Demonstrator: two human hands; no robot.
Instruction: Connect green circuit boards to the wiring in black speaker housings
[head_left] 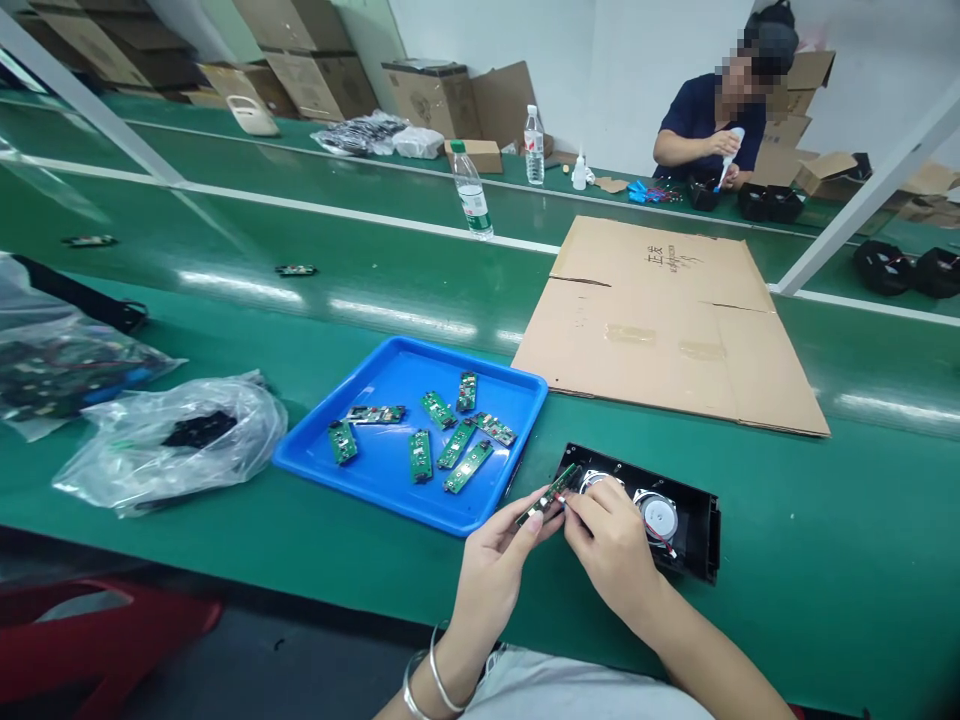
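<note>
My left hand point(491, 570) grips a narrow green circuit board point(553, 492) by its edges, tilted up in front of me. At the board's side, my right hand point(616, 545) pinches a small wire connector point(561, 499) with a bit of red; the fingertips hide most of it. Behind and beneath that hand lies an open black speaker housing point(697, 535) with two round silver speakers. One speaker point(660, 517) is plainly seen, with a loose red-and-black lead point(664, 543) ending in a white plug. The other is partly covered by my fingers.
A blue tray point(390, 348) holding several circuit boards point(420, 455) is left of my hands. Plastic bags point(247, 430) lie farther left. Flattened cardboard point(660, 330) and a water bottle point(472, 200) are beyond. Across the line, a person point(705, 130) works with a white squeeze bottle point(731, 155).
</note>
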